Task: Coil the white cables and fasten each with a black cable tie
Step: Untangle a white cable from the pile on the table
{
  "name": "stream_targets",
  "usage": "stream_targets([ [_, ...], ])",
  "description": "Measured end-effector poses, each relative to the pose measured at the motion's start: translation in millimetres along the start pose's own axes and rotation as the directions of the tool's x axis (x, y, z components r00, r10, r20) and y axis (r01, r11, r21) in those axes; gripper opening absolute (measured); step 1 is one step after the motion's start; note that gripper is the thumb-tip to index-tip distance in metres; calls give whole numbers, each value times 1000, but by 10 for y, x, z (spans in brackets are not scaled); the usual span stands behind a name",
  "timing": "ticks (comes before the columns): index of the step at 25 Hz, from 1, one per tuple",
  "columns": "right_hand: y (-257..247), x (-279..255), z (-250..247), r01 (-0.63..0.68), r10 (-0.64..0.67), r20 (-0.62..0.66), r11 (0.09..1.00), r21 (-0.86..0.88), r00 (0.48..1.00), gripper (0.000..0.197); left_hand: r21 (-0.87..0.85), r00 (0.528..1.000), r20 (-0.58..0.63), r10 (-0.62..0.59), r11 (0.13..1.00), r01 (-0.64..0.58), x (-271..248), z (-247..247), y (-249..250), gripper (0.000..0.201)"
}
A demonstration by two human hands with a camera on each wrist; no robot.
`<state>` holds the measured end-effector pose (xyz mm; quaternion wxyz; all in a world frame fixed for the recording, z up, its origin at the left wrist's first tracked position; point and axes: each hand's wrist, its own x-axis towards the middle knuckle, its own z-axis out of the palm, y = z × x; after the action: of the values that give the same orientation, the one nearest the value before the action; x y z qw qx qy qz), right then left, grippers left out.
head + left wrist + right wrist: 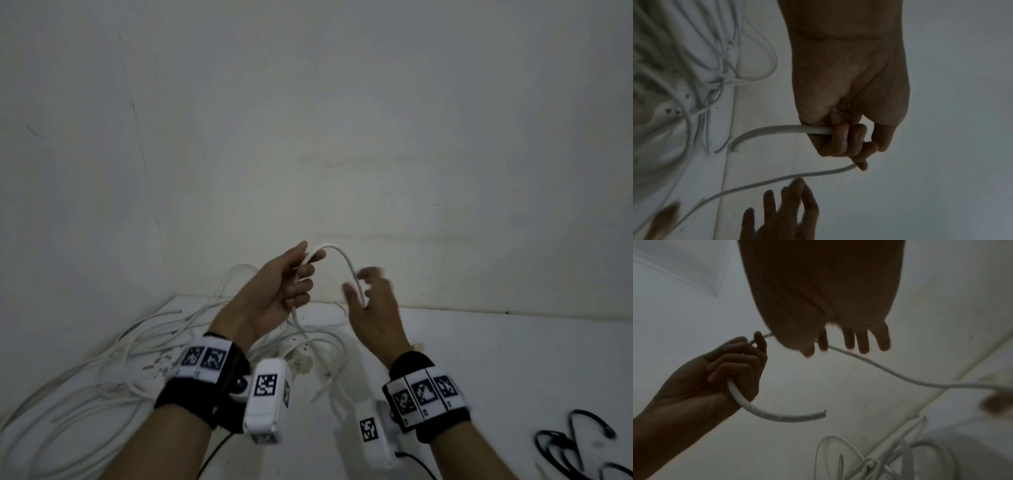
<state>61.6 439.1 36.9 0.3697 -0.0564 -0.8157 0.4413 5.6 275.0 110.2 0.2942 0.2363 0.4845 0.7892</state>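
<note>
- Head view: the left hand is raised in front of the white wall, fingers curled round a white cable. The cable arches from that fist up and over to the right, then drops to the right hand, so the held stretch runs left to right as a hump. Below the left fist it hangs down toward the tangle of loose white cables lying on the white table at the left.
- Head view: the right hand is blurred, fingers spread loosely at the cable's descending part; whether it pinches the cable cannot be told here. Black cable ties lie on the table at the lower right, well apart from the hands.
- Left wrist view: the left hand clenches the cable; its short free end curves out to the left and hooks downward to a cut tip. A second stretch leaves the fingertips and runs down-left past the right hand's fingers, which are straight and just beside it.
- Right wrist view: the right hand has its fingers extended, the cable passing under their tips and trailing right. The left hand grips the cable, whose free end curls rightward below it.
</note>
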Motion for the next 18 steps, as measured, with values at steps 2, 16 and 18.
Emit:
stream_targets([
  [2, 69, 69, -6, -65, 69, -26, 988, 138, 997, 38, -51, 1000, 29, 10, 999, -8, -60, 4, -149, 25],
  [16, 520, 80, -330, -408, 416, -379, 907, 106, 826, 48, -549, 926, -377, 18, 801, -239, 76, -412, -517, 18],
  [18, 458, 34, -241, -453, 445, -188, 892, 1, 876, 45, -669, 899, -429, 88, 638, -382, 68, -439, -478, 19],
])
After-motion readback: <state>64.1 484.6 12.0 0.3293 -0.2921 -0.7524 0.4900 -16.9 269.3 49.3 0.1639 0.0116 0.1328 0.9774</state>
